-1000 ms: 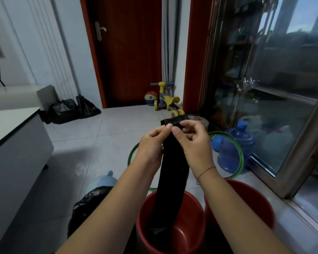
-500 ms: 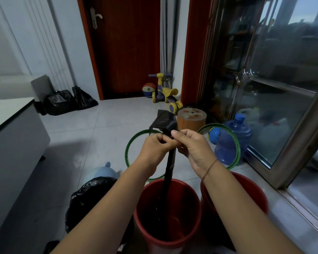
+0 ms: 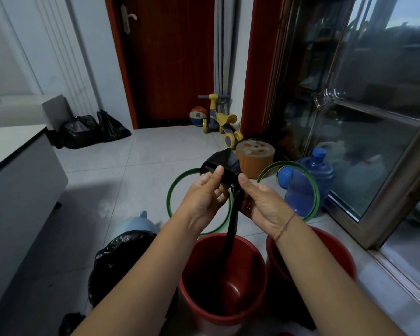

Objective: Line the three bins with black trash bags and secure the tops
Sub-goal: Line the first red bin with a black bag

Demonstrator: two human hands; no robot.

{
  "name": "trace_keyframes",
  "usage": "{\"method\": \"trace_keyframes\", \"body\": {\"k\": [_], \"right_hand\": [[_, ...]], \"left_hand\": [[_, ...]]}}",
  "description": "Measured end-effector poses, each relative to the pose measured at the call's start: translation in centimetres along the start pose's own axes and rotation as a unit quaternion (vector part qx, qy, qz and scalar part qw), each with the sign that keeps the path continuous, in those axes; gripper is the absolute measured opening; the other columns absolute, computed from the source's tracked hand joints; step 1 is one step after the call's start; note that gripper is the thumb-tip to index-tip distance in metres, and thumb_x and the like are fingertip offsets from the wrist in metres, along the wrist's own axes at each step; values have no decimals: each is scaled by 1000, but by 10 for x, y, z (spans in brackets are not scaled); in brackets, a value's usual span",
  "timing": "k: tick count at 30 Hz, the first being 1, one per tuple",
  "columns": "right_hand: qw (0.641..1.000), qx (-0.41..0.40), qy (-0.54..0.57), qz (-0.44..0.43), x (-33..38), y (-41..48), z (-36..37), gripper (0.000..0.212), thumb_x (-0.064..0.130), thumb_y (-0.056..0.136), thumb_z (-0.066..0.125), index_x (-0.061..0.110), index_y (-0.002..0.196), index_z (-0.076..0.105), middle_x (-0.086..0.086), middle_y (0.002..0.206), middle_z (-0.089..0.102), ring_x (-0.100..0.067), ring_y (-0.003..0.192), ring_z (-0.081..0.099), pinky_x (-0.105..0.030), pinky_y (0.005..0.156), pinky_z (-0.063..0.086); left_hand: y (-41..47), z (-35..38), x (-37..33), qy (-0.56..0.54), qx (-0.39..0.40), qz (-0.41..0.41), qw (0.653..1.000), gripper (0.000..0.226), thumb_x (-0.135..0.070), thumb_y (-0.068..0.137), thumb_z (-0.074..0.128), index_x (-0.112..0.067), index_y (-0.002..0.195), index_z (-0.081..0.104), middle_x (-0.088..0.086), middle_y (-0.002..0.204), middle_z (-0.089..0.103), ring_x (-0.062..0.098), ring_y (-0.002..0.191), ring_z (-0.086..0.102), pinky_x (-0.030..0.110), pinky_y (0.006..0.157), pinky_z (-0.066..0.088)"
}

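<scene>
Trash bag (image 3: 223, 160), folded narrow, pinched at its bunched top by left hand (image 3: 204, 197) and right hand (image 3: 262, 202), fingers curled on the plastic, tail hanging into middle red bin (image 3: 218, 322). Not yet opened or spread over that rim. Left bin (image 3: 121, 258) seemingly lined in black already; right red bin (image 3: 337, 248) bare. Roughly a third done, by this view; two green hoops (image 3: 315, 190) lying on the floor (image 3: 143, 166).

This is a home, seemingly a hallway corner: a pale tiled floor (image 3: 143, 161), a red-brown wooden door (image 3: 172, 57) with a lever handle, a child's yellow ride-on toy (image 3: 217, 118) with a ball (image 3: 198, 115) beside it, and a blue water jug (image 3: 308, 183) by a glazed sliding door (image 3: 364, 117).
</scene>
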State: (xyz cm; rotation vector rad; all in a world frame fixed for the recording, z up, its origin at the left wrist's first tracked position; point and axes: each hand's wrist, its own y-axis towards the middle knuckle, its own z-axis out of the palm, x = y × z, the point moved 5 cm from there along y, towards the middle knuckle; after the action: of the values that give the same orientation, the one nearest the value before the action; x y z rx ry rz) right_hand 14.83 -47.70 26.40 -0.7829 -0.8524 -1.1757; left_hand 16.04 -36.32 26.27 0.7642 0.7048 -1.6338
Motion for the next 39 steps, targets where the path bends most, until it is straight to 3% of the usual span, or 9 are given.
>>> {"method": "trace_keyframes", "body": {"k": [6, 12, 16, 20, 24, 30, 32, 35, 39], "right_hand": [[993, -43, 113, -20, 6, 1, -30, 43, 34, 80, 59, 5, 112, 63, -11, 104, 72, -21, 98, 69, -33, 86, 55], [978, -109, 177, 6, 4, 8, -78, 47, 48, 92, 45, 13, 120, 61, -14, 117, 67, -28, 112, 59, -42, 91, 47], [971, -203, 128, 18, -12, 12, -93, 50, 42, 93, 49, 6, 127, 56, -19, 131, 57, -29, 120, 55, -44, 104, 42], [925, -358, -125, 7, -23, 8, -107, 47, 46, 93, 48, 2, 103, 61, -24, 118, 62, -34, 101, 60, -46, 95, 48], [901, -402, -165, -7, -43, 8, -106, 47, 51, 92, 43, 8, 94, 61, -20, 109, 63, -37, 106, 58, -41, 91, 46], [916, -357, -173, 59, -83, 14, -106, 82, 73, 84, 30, 2, 108, 63, -12, 108, 62, -30, 101, 59, -41, 95, 47], [928, -322, -174, 69, -92, 14, -101, 81, 74, 83, 30, 6, 104, 68, -14, 103, 67, -34, 99, 62, -43, 93, 49], [964, -247, -79, 55, -98, 16, -86, 71, 69, 86, 34, 18, 43, 57, -1, 47, 52, -17, 48, 52, -29, 58, 42], [978, -124, 137, 94, -100, 24, -69, 74, 69, 89, 23, 19, 37, 39, 2, 35, 37, -12, 32, 39, -22, 52, 28]], "left_hand": [[4, -29, -7, -22, -77, 26, 996, 16, -21, 89, 60, -8, 80, 59, 4, 74, 46, 12, 65, 39, 24, 65, 34], [-1, -82, -15, -23, -131, 40, 990, 21, -25, 92, 58, -6, 84, 64, 1, 70, 72, 9, 67, 68, 23, 70, 55], [-4, -103, -2, 26, -125, 29, 991, 26, -28, 93, 55, -6, 96, 67, 3, 86, 75, 10, 80, 71, 24, 73, 57], [-14, -116, 15, 74, -118, 16, 990, 27, -30, 95, 53, -9, 92, 69, -1, 81, 76, 5, 75, 71, 19, 68, 56], [-32, -135, 35, 129, -149, -5, 980, 33, -31, 95, 54, -2, 99, 68, -6, 74, 72, 5, 67, 65, 19, 71, 47], [-57, -145, 31, 376, -296, 89, 873, 39, -40, 87, 63, -5, 102, 58, 10, 112, 56, 24, 106, 55, 36, 90, 45], [-56, -118, 22, 471, -212, 149, 843, 34, -38, 86, 65, -16, 111, 58, 0, 118, 53, 16, 115, 49, 35, 99, 40], [-48, -84, 41, 536, -4, 61, 842, 30, -36, 88, 63, -19, 113, 63, -5, 113, 64, 10, 110, 58, 25, 96, 43], [-52, -75, 69, 498, 83, -83, 859, 26, -41, 89, 61, -21, 74, 69, 1, 74, 68, 11, 69, 63, 26, 69, 51]]}}
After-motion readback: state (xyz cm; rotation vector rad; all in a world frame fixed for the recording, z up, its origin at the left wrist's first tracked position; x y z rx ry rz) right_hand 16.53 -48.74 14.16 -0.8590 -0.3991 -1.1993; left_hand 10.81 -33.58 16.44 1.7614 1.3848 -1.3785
